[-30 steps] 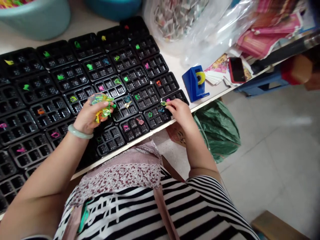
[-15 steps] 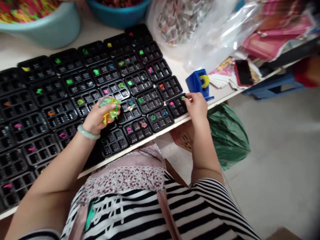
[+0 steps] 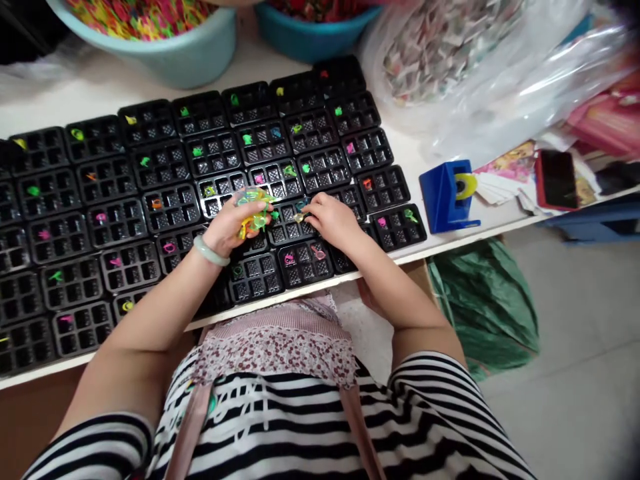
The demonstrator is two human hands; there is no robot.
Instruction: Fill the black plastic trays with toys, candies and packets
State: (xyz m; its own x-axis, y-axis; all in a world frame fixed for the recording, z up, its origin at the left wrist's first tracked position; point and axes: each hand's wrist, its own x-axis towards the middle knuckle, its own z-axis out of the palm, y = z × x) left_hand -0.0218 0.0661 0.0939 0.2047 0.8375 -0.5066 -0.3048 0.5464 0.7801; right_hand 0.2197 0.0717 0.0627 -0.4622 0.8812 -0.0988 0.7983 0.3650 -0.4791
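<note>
My left hand (image 3: 227, 225), with a pale bangle at the wrist, is closed around a bunch of small bright plastic trinkets (image 3: 257, 203) in yellow, green and blue. It hovers over rows of black compartment trays (image 3: 255, 279). To its right, my right hand (image 3: 333, 219) has its fingers drawn together, their tips by a pale yellow trinket (image 3: 299, 217) in one tray. Whether anything sits between those fingertips is hidden. In the tray at the right end lie a pink trinket (image 3: 382, 222) and a green trinket (image 3: 411, 215).
At the back stand a light blue basin (image 3: 200, 57) of colourful pieces and a darker blue basin (image 3: 315, 32). A clear bag (image 3: 445, 60) of small packets lies back right. A blue tape dispenser (image 3: 440, 200) and a phone (image 3: 557, 180) are near the right front edge.
My right hand has moved left from the end tray to beside my left hand, leaving a green trinket in that tray. The view has shifted; the left hand still holds its bunch.
</note>
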